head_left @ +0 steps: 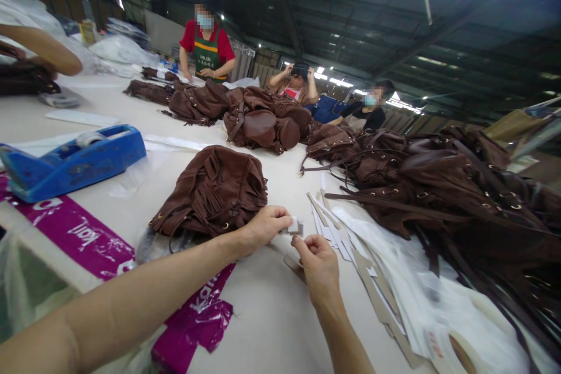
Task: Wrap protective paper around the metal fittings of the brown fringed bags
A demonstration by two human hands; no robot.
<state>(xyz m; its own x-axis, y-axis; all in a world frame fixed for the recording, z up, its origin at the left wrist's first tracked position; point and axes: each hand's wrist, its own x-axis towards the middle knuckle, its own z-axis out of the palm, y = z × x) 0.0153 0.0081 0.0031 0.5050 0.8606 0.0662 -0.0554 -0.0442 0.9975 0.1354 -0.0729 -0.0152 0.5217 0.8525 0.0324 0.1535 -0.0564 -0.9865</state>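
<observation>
In the head view, the left hand (268,227) is pinching a small pale piece (294,225), its details hard to make out. The right hand (319,258) is curling its fingertips just below; whether they're gripping, I cannot tell. The left wrist is overlapping a fringed bag (214,187). Tabletop (267,315) is showing between purple tape (175,342) and paper strips (372,286).

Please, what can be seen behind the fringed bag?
Behind the fringed bag are the table and, farther back, brown bags. Anything low and close behind it is covered and cannot be seen.
</observation>
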